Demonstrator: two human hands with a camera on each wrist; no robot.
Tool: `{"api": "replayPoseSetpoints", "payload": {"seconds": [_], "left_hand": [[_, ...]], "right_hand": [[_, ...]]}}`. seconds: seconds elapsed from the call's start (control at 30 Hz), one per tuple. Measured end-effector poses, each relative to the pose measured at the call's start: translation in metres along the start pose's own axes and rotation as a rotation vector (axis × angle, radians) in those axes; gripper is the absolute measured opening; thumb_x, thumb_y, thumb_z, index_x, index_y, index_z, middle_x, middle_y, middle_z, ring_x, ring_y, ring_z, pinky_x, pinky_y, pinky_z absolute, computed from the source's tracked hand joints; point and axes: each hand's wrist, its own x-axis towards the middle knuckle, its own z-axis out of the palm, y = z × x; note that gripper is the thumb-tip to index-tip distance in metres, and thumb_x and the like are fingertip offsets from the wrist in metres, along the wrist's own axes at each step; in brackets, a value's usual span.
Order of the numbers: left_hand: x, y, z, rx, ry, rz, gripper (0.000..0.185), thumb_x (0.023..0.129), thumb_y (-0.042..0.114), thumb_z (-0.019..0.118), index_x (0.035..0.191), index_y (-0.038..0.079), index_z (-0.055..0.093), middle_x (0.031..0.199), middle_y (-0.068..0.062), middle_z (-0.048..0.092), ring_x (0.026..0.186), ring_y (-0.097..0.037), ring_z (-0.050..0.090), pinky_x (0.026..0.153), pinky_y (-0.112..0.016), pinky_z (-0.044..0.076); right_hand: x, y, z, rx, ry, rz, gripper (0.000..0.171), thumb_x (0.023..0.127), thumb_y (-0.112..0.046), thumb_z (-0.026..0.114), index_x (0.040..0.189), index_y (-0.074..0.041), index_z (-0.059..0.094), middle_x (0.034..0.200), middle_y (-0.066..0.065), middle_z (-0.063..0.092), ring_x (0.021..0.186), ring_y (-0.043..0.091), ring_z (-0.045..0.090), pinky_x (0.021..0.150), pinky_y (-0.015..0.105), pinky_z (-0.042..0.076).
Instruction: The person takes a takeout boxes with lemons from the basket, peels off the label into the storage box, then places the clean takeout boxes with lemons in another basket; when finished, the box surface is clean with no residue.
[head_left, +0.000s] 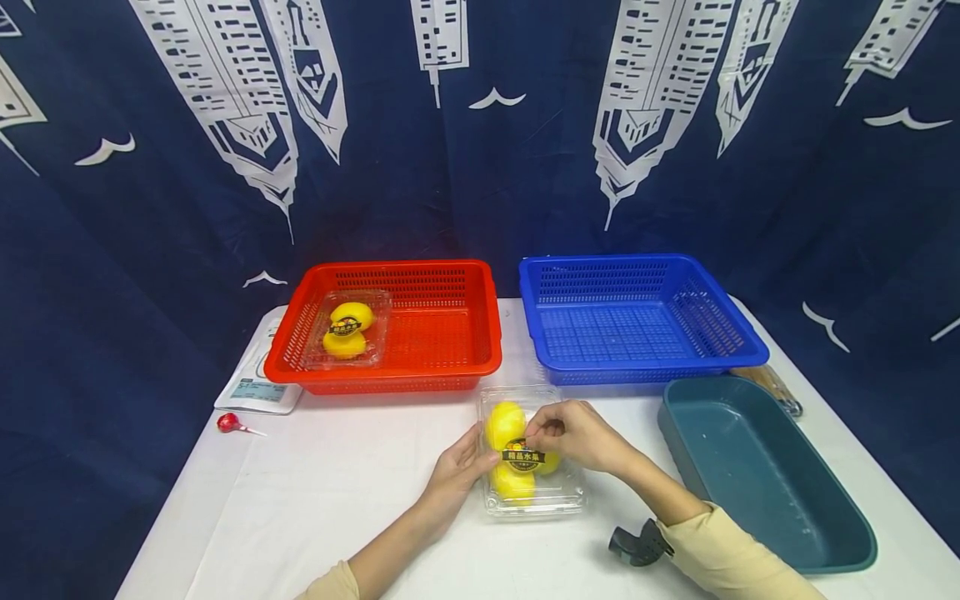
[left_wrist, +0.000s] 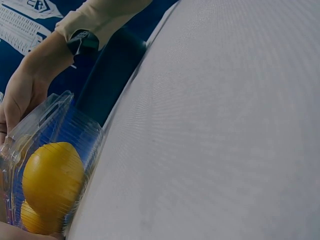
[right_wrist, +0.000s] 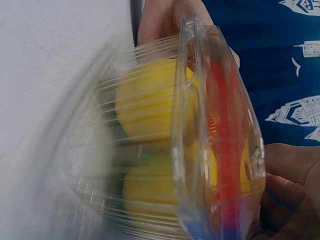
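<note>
A clear clamshell holding yellow fruit is lying on the table near its front edge, midway across, just in front of the gap between the two baskets. Its long axis is running from the front edge toward the back, and a black label is crossing its lid. The left hand is cupping the box's left wall, fingers curled against the plastic and steadying it. The right hand is coming over from the right, its fingertips pinching at the lid beside the label, so the box is lying directly between the two hands, with the right one on top and the left one at the side. In the right wrist view the lid's rim is showing slightly apart from the base. A red basket is sitting toward the back left with another fruit box inside; a blue basket is sitting toward the back right. A teal tub is resting along the right edge, and a red lollipop is lying by the left edge.
</note>
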Motion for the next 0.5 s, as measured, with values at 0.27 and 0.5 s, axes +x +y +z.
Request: {"api": "replayPoseSetpoints", "payload": {"seconds": [0.27,0.5], "left_hand": [[-0.0004,-0.0001,0.0004,-0.002,0.005,-0.012,0.080,0.094,0.024,0.062,0.153,-0.003,0.016,0.162,-0.020,0.012,0.151,-0.036,0.010,0.122,-0.046,0.017],[0.0000,0.0000,-0.0001,-0.004,-0.005,0.000,0.079,0.094,0.023,0.061,0.153,-0.004,0.015,0.162,-0.021,0.011,0.151,-0.037,0.010,0.122,-0.046,0.017]], "right_hand": [[0.0002,-0.0016,-0.0009,0.017,-0.001,0.002,0.004,0.083,-0.009,0.074,0.083,-0.007,0.071,0.071,-0.002,0.063,0.062,0.002,0.049,0.054,0.015,0.043],[0.0000,-0.0008,-0.0006,0.032,-0.002,0.007,0.004,0.083,-0.009,0.074,0.082,-0.007,0.071,0.071,-0.002,0.063,0.062,0.002,0.049,0.055,0.015,0.043]]}}
